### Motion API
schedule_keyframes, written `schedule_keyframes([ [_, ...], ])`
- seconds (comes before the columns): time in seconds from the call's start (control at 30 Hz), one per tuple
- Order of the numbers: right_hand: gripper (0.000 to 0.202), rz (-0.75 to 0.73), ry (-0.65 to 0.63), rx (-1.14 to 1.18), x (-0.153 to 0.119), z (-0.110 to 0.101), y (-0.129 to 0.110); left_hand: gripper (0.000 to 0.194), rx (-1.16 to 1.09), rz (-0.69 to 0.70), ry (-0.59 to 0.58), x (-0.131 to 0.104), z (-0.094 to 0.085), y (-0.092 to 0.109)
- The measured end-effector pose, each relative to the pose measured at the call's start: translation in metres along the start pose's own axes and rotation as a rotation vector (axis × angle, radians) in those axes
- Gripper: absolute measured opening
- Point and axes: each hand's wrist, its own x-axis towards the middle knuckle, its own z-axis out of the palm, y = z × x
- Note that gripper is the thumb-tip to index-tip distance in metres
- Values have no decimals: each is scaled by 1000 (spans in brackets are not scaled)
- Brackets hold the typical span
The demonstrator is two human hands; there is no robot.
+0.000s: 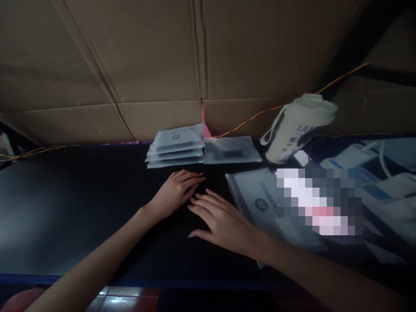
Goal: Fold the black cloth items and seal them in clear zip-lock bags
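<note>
My left hand (177, 190) lies on the black tabletop (136, 190), its fingers stretched to the right and nothing held. Beside it, my right hand (221, 219) rests with fingers spread, pointing left, also holding nothing. The fingertips of both hands are close together. Behind my left hand is a stack of frosted zip pouches (177, 145), the top one with a round logo. A single flat pouch (230, 149) lies to the right of that stack. More printed pouches (250, 195) lie next to my right hand, partly beneath my right forearm.
A white tumbler (299, 125) with a strap stands at the back right. Beyond the pouches, a pixelated patch hides something. White items with cables (386, 190) sit at the far right. Cardboard (156, 56) rises behind the table, with a yellow-red wire (250, 118) in front.
</note>
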Motion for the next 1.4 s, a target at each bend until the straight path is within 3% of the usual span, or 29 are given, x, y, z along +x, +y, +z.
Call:
schedule_keyframes([
  [0.17, 53, 7, -11, 56, -1, -2, 1, 42, 65, -29, -108, -15, 5, -5],
  [0.3, 57, 33, -6, 149, 0, -6, 1, 46, 146, -106, -85, -26, 3, -7],
  [0.47, 34, 86, 2, 242, 6, -20, 3, 48, 208, -223, -37, -32, 2, -6],
  [0.57, 32, 229, 39, 194, 9, -27, 8, 48, 230, -241, -32, -31, 5, -2],
  [0.7, 25, 554, 100, -22, 12, -31, 15, 48, 281, -316, -2, -29, 11, 7],
  [0.8, 51, 751, -45, -58, 18, -35, 18, 48, 315, -340, 22, -28, 13, 12],
  [0.87, 60, 793, -178, -40, 24, -38, 19, 47, 328, -350, 41, -28, 14, 13],
  [0.97, 52, 790, -311, -9, 35, -40, 21, 48, 318, -354, 56, -29, 15, 13],
  [1.03, 40, 785, -325, 89, 41, -39, 24, 48, 278, -356, 78, -30, 14, 11],
  [1.13, 25, 825, -307, 395, 47, -42, 27, 47, 211, -372, 165, -30, 8, 7],
  [1.23, 30, 830, -234, 515, 50, -54, 28, 45, 129, -383, 321, -30, -4, 4],
  [1.4, 22, 665, 2, -15, 53, -86, 23, 41, -8, -353, 596, -35, -21, 6],
])
